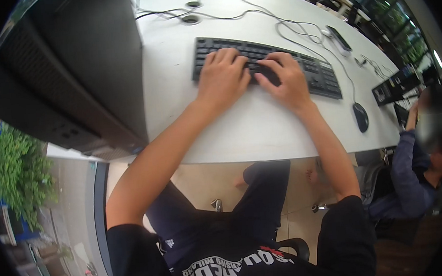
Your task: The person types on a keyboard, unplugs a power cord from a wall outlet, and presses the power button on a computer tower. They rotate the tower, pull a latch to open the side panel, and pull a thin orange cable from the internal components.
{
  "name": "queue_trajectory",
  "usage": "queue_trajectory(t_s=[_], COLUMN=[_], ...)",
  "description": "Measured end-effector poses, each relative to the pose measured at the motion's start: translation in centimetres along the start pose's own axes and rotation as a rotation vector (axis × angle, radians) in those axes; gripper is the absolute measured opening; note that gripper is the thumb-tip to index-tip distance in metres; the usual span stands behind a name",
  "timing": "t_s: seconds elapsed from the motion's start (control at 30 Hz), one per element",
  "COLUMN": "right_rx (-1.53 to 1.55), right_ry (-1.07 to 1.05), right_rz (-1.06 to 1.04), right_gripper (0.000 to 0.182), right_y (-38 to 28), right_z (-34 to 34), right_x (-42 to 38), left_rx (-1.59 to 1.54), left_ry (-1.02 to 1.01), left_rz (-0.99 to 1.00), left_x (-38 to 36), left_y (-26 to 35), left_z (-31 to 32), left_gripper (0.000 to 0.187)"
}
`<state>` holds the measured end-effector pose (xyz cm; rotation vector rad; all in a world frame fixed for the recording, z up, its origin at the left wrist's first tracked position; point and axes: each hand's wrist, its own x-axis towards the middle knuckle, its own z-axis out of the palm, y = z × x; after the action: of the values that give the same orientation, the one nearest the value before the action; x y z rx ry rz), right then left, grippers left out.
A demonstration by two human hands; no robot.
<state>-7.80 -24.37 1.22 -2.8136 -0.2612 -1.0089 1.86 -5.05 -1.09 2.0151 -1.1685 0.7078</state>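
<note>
A black keyboard (318, 73) lies slanted across the white desk (262, 129). My left hand (223, 75) rests on its left part, fingers bent and a little apart over the keys, holding nothing. Over the middle keys is my right hand (286, 78), its fingers curled and its thumb stretched towards my left hand, with nothing in it. The keys beneath both hands are partly hidden. To the right of the keyboard sits a black mouse (360, 117) on its cable, touched by neither hand.
A large black computer case (88, 65) stands at the left. Cables (268, 14) run across the back to a dark device (339, 38). Another black box (396, 86) is at the right edge, near a seated person (408, 180). Leafy plants (19, 174) are far left.
</note>
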Motion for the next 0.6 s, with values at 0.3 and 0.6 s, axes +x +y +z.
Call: queue_trajectory(t_s=[0.3,0.6], right_rx=[0.011,0.023], right_ry=[-0.023,-0.016], right_rz=[0.018,0.009], right_gripper=[0.034,0.046], right_y=[-0.5,-0.4], right_z=[0.3,0.2], right_x=[0.1,0.1], left_rx=[0.147,0.217], left_ry=[-0.008,0.016], left_rz=[0.036,0.132], left_x=[-0.2,-0.5], left_y=[0.0,-0.3], left_z=[1.0,1.2], left_gripper=[0.021,0.022])
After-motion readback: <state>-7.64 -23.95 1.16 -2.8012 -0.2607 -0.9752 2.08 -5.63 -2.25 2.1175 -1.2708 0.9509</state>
